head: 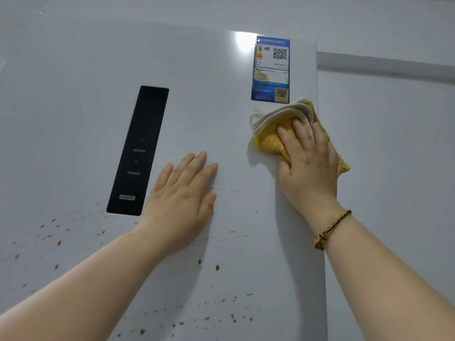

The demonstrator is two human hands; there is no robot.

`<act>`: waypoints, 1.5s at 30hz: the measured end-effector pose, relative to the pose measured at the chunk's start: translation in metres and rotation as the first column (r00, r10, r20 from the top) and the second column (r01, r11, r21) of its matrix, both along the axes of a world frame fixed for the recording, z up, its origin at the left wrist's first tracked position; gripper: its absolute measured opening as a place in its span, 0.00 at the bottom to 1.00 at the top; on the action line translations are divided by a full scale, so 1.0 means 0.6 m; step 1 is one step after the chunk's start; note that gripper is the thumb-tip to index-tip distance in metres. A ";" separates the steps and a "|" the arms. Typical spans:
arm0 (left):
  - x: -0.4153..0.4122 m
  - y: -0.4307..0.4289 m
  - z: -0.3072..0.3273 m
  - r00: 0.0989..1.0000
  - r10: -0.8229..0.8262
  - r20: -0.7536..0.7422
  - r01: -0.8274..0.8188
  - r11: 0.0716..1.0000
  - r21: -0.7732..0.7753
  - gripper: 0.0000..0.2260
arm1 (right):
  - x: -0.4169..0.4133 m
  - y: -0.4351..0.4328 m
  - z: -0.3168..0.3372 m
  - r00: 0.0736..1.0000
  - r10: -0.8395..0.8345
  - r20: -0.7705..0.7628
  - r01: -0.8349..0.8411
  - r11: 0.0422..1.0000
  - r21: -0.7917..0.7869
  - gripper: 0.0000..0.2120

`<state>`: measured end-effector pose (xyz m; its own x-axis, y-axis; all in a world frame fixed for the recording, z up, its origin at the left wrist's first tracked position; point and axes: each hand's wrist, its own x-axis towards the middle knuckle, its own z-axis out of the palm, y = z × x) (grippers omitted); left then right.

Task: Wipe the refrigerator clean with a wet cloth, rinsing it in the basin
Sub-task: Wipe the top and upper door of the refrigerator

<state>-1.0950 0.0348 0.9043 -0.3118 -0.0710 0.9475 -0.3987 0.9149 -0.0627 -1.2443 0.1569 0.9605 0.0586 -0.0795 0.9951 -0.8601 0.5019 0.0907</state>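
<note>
I see the right hand (310,163) at centre right of frame, fingers extended and pressing the folded yellow cloth (269,140) flat against the white refrigerator door (221,99), just below the blue label (270,70). The left hand (184,193) is open, palm flat on the door beside the black control panel (140,151). Orange-brown spatter (217,267) covers the lower door.

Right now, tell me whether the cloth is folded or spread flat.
Folded: the yellow cloth shows stacked edges above the right hand pressing it.
</note>
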 end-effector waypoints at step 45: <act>0.220 -0.178 -0.108 0.979 -0.019 -0.203 0.087 0.940 0.331 0.21 | 0.062 -0.065 -0.227 0.771 0.093 -0.630 0.166 0.926 0.340 0.15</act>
